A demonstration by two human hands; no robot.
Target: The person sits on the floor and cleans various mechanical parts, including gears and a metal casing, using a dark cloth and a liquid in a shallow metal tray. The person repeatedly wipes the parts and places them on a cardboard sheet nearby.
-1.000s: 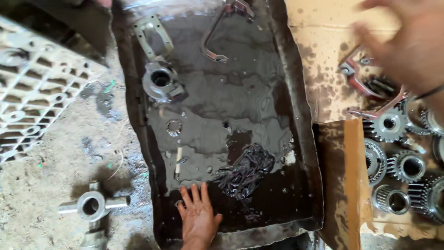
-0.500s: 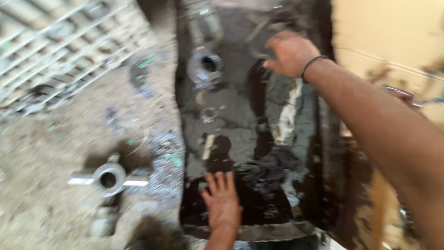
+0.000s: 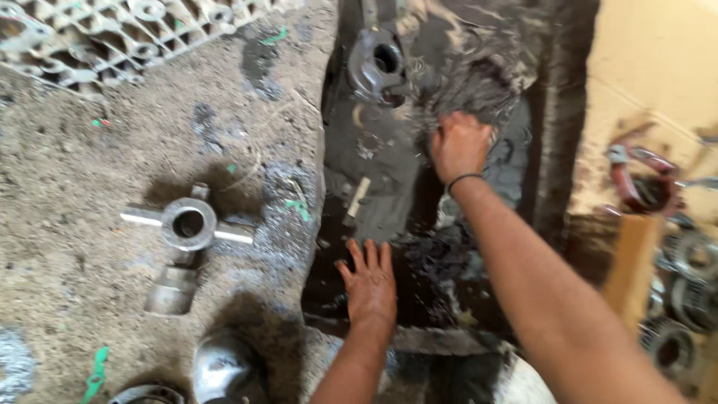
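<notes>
A: What step is this, you think?

B: Washing parts, seems. Left hand [image 3: 372, 284] lies flat, fingers spread, holds nothing, on the near edge of the oily tray [image 3: 557, 142], bottom centre. Right hand [image 3: 458, 144] is in the dark liquid, centre top; fingers curled down, if they hold smth I cannot tell.

A: And the parts?

B: Metal housing [image 3: 376, 63] at top centre, just beside that hand. Cross-shaped piece [image 3: 188, 224] lies on the ground, left. Next needs a firm grip, bc oil is slippery.

Gears [image 3: 692, 288] at right edge: blurred, partly cut off. Right hand [image 3: 458, 146] fingertips: smeared by motion blur. Round metal part [image 3: 149, 394] at bottom edge: cropped.
</notes>
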